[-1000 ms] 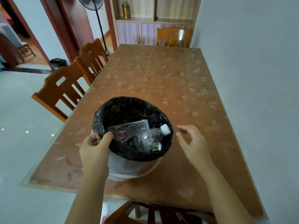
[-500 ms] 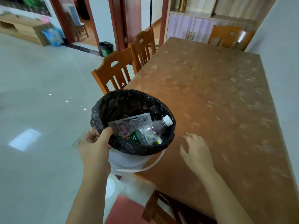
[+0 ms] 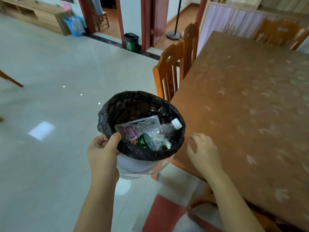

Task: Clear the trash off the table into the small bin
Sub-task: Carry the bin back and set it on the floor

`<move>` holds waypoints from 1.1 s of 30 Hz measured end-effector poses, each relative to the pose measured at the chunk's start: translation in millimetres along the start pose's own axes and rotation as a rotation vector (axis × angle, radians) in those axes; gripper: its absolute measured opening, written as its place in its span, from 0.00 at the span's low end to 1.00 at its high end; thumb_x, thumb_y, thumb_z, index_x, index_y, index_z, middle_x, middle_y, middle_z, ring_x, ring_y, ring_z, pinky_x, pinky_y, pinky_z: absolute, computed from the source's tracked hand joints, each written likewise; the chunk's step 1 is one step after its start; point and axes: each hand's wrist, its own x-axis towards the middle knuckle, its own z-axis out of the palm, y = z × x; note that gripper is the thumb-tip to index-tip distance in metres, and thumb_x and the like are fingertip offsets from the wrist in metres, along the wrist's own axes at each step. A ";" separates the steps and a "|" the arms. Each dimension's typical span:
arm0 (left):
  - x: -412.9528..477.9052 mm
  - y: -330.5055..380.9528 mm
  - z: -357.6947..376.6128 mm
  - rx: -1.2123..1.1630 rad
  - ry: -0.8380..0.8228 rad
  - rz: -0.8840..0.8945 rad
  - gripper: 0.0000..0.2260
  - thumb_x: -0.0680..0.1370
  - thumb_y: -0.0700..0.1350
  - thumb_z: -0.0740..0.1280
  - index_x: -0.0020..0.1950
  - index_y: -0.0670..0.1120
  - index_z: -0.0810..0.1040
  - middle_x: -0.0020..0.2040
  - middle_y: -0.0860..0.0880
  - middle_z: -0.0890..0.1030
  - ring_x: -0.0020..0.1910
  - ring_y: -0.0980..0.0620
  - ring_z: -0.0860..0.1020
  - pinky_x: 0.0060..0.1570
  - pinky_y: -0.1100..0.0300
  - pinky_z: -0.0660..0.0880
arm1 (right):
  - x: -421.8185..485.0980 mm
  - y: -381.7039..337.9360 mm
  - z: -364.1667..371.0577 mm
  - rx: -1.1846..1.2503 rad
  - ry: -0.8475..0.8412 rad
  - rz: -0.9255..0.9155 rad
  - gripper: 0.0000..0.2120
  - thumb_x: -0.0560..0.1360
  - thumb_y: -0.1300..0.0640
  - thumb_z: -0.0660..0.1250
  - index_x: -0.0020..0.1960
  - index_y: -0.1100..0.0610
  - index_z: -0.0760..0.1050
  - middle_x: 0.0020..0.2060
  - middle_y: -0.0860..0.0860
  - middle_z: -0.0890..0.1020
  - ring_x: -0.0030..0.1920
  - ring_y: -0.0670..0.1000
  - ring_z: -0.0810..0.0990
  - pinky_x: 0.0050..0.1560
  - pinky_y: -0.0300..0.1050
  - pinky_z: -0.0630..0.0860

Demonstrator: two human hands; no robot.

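Observation:
A small white bin [image 3: 133, 166] lined with a black bag hangs in the air just left of the table's near corner. My left hand [image 3: 102, 152] grips its near left rim, thumb inside the bag. Inside lie a crushed clear plastic bottle [image 3: 164, 131] with a white cap and a white and purple wrapper [image 3: 133, 128]. My right hand [image 3: 203, 152] hovers empty with fingers spread over the brown patterned table [image 3: 250, 106] beside the bin.
Two wooden chairs [image 3: 173, 67] stand along the table's left side, another [image 3: 280, 33] at its far end. A chair with a red seat [image 3: 167, 213] is below me. Pale tiled floor spreads left; a dark bin [image 3: 131, 41] sits by the doorway.
The bin has left the tabletop and moved left, off the table's edge, held in my left hand. My view has swung left toward the floor. My right hand stays open over the table.

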 end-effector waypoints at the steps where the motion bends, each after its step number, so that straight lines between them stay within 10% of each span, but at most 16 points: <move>1: 9.2 2.7 -9.4 0.004 0.013 0.009 0.14 0.67 0.45 0.71 0.32 0.47 0.65 0.27 0.51 0.65 0.25 0.55 0.63 0.31 0.58 0.61 | 2.9 -14.8 6.8 0.003 -0.007 -0.017 0.14 0.74 0.56 0.61 0.59 0.57 0.73 0.60 0.54 0.76 0.64 0.54 0.69 0.65 0.51 0.64; 33: 495.2 78.9 79.1 0.059 -0.006 -0.045 0.09 0.71 0.39 0.69 0.39 0.42 0.69 0.31 0.46 0.65 0.28 0.53 0.63 0.31 0.60 0.64 | 399.8 -253.5 141.9 0.078 0.082 0.058 0.13 0.74 0.56 0.62 0.57 0.58 0.75 0.58 0.56 0.77 0.59 0.56 0.72 0.59 0.53 0.69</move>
